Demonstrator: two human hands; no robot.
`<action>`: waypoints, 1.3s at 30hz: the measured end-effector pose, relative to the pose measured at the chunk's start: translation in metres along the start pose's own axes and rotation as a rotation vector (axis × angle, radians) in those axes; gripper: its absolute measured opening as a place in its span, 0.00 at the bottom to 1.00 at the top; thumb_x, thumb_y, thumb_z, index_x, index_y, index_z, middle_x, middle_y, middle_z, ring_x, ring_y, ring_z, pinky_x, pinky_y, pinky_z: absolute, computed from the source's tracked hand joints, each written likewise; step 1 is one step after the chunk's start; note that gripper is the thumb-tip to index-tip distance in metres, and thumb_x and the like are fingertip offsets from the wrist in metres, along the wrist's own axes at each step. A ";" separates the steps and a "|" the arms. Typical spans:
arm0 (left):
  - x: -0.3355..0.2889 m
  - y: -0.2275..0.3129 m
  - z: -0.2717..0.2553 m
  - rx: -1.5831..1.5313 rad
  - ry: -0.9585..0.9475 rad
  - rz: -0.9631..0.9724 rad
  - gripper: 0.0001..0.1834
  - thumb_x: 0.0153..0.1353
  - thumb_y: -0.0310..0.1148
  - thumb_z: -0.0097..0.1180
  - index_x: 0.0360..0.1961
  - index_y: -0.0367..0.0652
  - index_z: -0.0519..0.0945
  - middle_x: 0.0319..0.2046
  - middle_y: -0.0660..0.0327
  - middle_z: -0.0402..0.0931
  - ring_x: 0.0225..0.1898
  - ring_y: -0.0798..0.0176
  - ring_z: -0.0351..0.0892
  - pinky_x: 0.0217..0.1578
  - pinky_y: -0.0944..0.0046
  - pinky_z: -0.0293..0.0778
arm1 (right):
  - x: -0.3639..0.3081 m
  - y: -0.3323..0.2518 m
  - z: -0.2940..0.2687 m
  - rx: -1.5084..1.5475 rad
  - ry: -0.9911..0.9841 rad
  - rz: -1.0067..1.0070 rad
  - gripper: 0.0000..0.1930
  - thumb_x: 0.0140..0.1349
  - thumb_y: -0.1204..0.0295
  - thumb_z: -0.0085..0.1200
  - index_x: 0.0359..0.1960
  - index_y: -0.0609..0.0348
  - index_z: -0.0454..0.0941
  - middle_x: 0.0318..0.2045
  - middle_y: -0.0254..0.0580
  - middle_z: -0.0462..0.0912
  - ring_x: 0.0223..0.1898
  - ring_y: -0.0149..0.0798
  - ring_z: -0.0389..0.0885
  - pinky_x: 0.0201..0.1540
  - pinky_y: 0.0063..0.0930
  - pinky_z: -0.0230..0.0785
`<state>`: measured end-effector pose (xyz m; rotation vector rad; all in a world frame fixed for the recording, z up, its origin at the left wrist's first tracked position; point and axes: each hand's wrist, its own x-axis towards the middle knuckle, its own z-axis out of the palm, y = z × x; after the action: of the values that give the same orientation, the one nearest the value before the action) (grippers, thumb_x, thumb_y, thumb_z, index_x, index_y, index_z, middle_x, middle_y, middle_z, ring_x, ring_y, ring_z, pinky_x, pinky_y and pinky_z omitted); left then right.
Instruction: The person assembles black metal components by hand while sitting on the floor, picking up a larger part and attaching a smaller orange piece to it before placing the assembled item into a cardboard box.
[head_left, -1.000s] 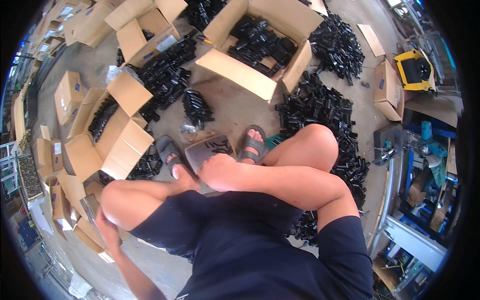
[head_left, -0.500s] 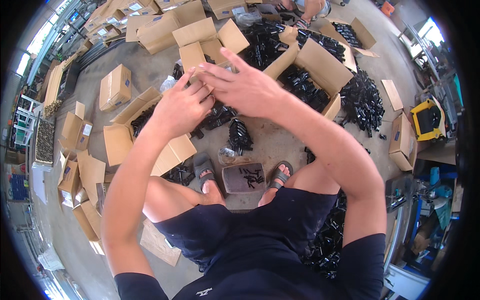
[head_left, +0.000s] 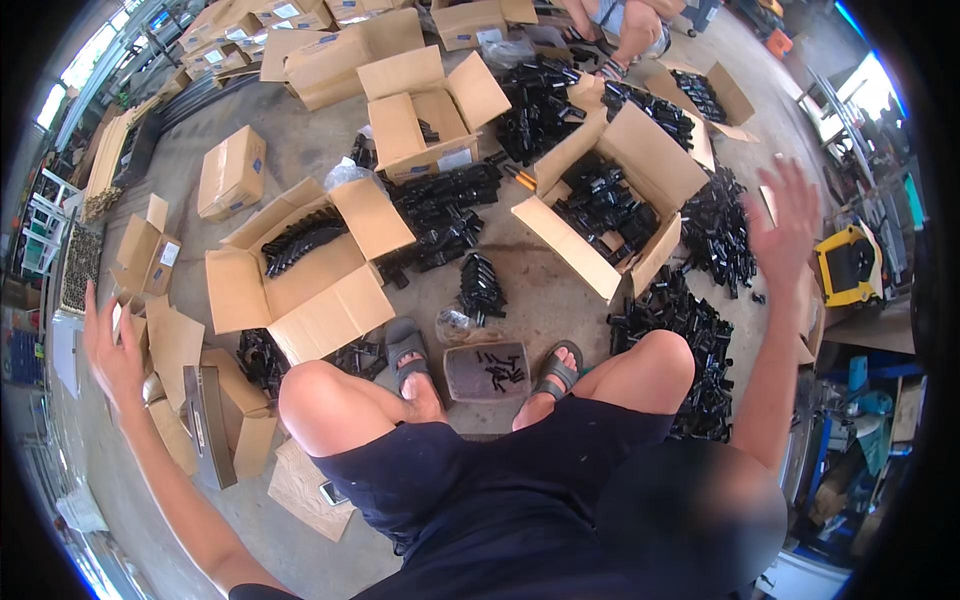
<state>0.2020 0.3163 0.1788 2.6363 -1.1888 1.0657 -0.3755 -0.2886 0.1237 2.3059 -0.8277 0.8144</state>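
Both my grips were wide, empty: left hand (head_left: pixel 112 350) out by flat cartons (head_left: pixel 175 345), right hand (head_left: pixel 780 222) up over black parts (head_left: pixel 715 230).

1. There is one camera, worn on the person's head.
2. It looks straight down over the lap, the knees and the feet to the floor (head_left: pixel 300 150).
3. The body is very near; the open boxes (head_left: pixel 300 270) lie farther out.
4. The round view bends straight edges near its rim.
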 end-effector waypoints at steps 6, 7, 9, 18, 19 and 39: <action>0.042 0.201 0.029 -0.480 -0.236 0.124 0.19 0.62 0.34 0.64 0.53 0.40 0.82 0.61 0.54 0.78 0.64 0.51 0.74 0.64 0.55 0.68 | 0.033 -0.176 0.005 0.737 -0.215 -0.150 0.20 0.55 0.61 0.69 0.47 0.57 0.82 0.45 0.44 0.85 0.51 0.51 0.81 0.64 0.46 0.65; 0.047 0.227 0.047 -0.589 -0.350 0.227 0.20 0.62 0.37 0.64 0.53 0.40 0.82 0.58 0.53 0.79 0.60 0.49 0.77 0.62 0.53 0.70 | 0.031 -0.198 0.014 0.736 -0.280 -0.245 0.21 0.57 0.59 0.67 0.47 0.58 0.81 0.46 0.45 0.85 0.51 0.51 0.81 0.63 0.47 0.66; 0.044 0.277 0.082 -0.711 -0.639 0.262 0.24 0.61 0.43 0.64 0.54 0.40 0.81 0.56 0.51 0.80 0.57 0.47 0.79 0.61 0.53 0.72 | 0.034 -0.250 0.002 0.787 -0.570 -0.348 0.22 0.60 0.55 0.63 0.48 0.60 0.81 0.48 0.46 0.84 0.52 0.51 0.82 0.60 0.48 0.67; -0.039 0.391 0.113 -0.294 -1.363 0.894 0.25 0.60 0.52 0.63 0.52 0.47 0.80 0.44 0.51 0.85 0.49 0.47 0.84 0.48 0.47 0.79 | -0.135 -0.362 0.054 0.662 -1.235 -0.867 0.22 0.61 0.52 0.60 0.51 0.51 0.84 0.53 0.42 0.83 0.61 0.44 0.77 0.64 0.55 0.61; -0.032 0.398 0.104 -0.288 -1.386 0.869 0.24 0.60 0.51 0.64 0.51 0.47 0.80 0.47 0.53 0.84 0.53 0.50 0.82 0.51 0.47 0.77 | -0.137 -0.357 0.052 0.659 -1.148 -0.929 0.21 0.61 0.53 0.59 0.50 0.50 0.85 0.53 0.40 0.83 0.63 0.44 0.75 0.67 0.59 0.57; 0.036 0.238 0.130 -0.091 -0.407 0.051 0.24 0.62 0.46 0.63 0.53 0.42 0.80 0.65 0.53 0.69 0.70 0.51 0.61 0.68 0.43 0.59 | 0.018 -0.092 0.076 0.153 -0.245 0.422 0.21 0.67 0.55 0.57 0.51 0.57 0.82 0.57 0.46 0.80 0.63 0.50 0.73 0.71 0.58 0.51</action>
<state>0.1302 0.0853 0.0509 2.8456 -1.3372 0.4722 -0.2735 -0.2847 0.0589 2.4329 -1.4410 0.7986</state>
